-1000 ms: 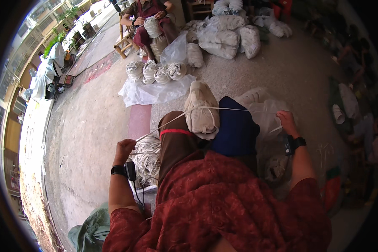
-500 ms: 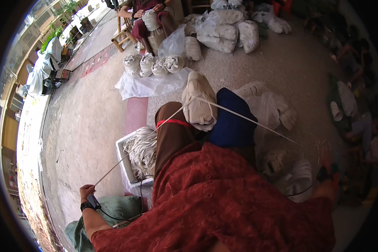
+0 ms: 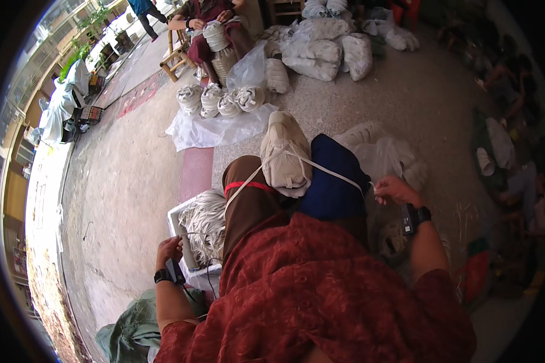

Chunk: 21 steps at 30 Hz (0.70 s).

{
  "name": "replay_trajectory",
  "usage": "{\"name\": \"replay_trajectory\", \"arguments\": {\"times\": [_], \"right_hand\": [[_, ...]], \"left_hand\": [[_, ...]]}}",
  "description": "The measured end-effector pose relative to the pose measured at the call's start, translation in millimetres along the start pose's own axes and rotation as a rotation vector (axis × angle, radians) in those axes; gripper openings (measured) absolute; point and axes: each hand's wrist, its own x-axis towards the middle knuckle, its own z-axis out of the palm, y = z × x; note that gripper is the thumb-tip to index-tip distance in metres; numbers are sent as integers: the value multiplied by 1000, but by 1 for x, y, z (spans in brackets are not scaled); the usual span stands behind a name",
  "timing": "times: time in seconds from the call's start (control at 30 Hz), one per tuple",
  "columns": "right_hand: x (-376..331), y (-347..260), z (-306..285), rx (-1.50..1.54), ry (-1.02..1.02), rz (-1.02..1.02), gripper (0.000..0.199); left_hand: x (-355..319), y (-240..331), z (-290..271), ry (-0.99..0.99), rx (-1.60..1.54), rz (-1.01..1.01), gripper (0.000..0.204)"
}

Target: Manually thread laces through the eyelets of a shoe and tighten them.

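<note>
A beige shoe (image 3: 286,169) is held upright between my knees, its toe pointing away from me. A pale shoelace (image 3: 339,175) runs out of its eyelets to both sides, slack and curving over each thigh. Out to the right, my right hand (image 3: 396,190) pinches one end of the lace beside the blue cloth (image 3: 335,202) on my right knee. Lower on the left, next to a white box (image 3: 177,225) of loose laces (image 3: 203,221), my left hand (image 3: 170,249) is closed with fingertips together on the other end. Part of that lace is hidden behind my left thigh.
Ahead, a seated person (image 3: 215,24) handles a stack of shoes. Several shoe bundles (image 3: 229,103) sit on plastic sheeting (image 3: 224,130). Bagged shoes (image 3: 327,51) lie at the back, with more in plastic (image 3: 381,151) by my right knee. A green sack (image 3: 127,327) lies lower left.
Both hands have come inward from wide apart, the right one forward and up to my knee. The lace, taut before, now hangs slack. Another person has appeared at the upper left.
</note>
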Motion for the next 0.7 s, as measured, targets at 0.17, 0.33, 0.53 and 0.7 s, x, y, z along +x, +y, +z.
{"name": "replay_trajectory", "arguments": {"times": [0.17,0.33,0.53,0.7], "right_hand": [[83,-91,101,-624,-518,-189,7],[137,-103,129,-1448,-44,-534,10],[168,-98,128,-684,397,-855,12],[183,-75,136,-326,488,-738,9]], "left_hand": [[-50,84,186,-763,96,154,17],[-55,144,275,-893,595,298,22],[-4,145,300,-689,160,558,15],[11,128,307,-628,132,631,11]]}}
